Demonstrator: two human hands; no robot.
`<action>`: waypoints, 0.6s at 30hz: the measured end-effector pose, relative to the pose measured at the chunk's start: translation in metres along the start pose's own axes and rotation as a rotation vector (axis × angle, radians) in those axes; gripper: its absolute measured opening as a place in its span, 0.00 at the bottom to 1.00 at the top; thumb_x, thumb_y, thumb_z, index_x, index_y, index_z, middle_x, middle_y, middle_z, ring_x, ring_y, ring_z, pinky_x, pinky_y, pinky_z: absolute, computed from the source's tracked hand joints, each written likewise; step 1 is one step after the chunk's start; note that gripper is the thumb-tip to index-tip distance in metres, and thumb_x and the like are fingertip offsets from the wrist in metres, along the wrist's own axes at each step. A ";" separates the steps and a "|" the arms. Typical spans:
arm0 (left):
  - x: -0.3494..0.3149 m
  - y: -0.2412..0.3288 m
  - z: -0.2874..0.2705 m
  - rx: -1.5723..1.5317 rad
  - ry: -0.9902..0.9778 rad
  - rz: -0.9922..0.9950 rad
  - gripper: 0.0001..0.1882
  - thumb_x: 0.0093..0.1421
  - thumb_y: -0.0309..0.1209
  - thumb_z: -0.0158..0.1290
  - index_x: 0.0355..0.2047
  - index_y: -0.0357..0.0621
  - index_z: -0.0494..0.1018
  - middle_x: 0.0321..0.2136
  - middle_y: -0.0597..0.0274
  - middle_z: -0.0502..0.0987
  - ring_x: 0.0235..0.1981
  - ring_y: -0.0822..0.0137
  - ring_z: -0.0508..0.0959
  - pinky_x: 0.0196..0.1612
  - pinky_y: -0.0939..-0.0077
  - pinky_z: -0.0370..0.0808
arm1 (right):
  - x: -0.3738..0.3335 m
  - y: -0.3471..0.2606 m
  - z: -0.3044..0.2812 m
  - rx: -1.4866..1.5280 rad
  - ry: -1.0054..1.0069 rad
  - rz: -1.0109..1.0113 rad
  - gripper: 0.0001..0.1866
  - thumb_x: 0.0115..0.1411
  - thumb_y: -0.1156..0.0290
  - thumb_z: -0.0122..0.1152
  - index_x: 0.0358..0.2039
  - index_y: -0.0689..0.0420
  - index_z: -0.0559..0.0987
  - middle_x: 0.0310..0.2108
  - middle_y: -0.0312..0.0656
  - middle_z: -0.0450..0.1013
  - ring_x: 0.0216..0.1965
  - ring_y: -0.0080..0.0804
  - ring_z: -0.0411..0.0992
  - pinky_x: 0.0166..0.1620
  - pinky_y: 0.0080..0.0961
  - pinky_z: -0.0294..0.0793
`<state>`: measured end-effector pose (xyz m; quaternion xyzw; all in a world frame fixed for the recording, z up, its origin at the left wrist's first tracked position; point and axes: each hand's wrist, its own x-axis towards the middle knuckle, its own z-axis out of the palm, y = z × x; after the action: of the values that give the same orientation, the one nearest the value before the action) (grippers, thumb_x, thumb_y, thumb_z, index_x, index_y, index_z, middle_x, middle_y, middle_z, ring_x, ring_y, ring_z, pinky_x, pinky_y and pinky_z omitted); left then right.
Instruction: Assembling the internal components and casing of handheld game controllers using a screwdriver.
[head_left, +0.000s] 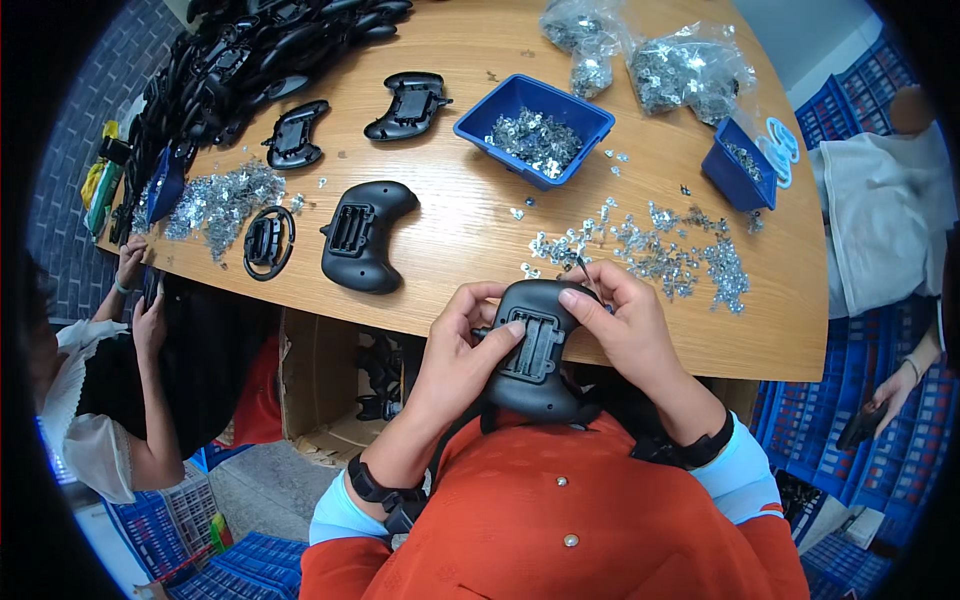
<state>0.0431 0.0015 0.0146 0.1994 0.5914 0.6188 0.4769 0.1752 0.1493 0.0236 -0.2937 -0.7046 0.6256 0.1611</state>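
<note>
Just in front of my body, off the table's near edge, a black game controller shell (538, 398) is held with its battery compartment facing up. My left hand (462, 340) grips its left side, the thumb pressed on the compartment by the slots. On the other side, my right hand (622, 318) is closed around the shell's upper right, thumb on top. A thin dark tool (582, 268) sticks out by the right index finger; its kind cannot be made out. Loose metal contact pieces (565, 245) lie just beyond my hands.
A similar shell (362, 236) lies left of my hands, near a small wheel-shaped part (268, 243). Blue bins (535, 95) and plastic bags (690, 70) hold metal pieces. Black shells (230, 70) pile up at far left. Co-workers' hands (150, 320) show at left and right.
</note>
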 end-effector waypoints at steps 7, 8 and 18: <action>0.002 -0.009 -0.005 0.215 0.059 0.075 0.18 0.56 0.22 0.54 0.48 0.39 0.67 0.27 0.69 0.72 0.30 0.80 0.71 0.34 0.86 0.67 | -0.008 0.001 0.010 -0.090 0.061 -0.164 0.13 0.58 0.67 0.63 0.38 0.63 0.76 0.25 0.41 0.75 0.25 0.22 0.70 0.29 0.23 0.68; 0.002 -0.009 -0.005 0.254 0.063 0.080 0.18 0.55 0.22 0.54 0.47 0.39 0.67 0.26 0.70 0.72 0.29 0.81 0.70 0.33 0.86 0.66 | -0.009 0.001 0.010 -0.087 0.061 -0.164 0.13 0.58 0.67 0.63 0.38 0.63 0.76 0.25 0.41 0.75 0.25 0.22 0.70 0.29 0.23 0.68; -0.001 -0.010 -0.004 0.328 0.060 0.070 0.20 0.53 0.22 0.56 0.47 0.40 0.65 0.25 0.69 0.72 0.28 0.81 0.70 0.32 0.86 0.65 | -0.014 -0.006 0.009 -0.198 0.036 -0.147 0.13 0.56 0.68 0.63 0.37 0.63 0.75 0.26 0.46 0.75 0.27 0.33 0.74 0.32 0.26 0.71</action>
<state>0.0441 -0.0026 0.0049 0.2764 0.6911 0.5360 0.3984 0.1792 0.1329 0.0301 -0.2668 -0.7795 0.5341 0.1895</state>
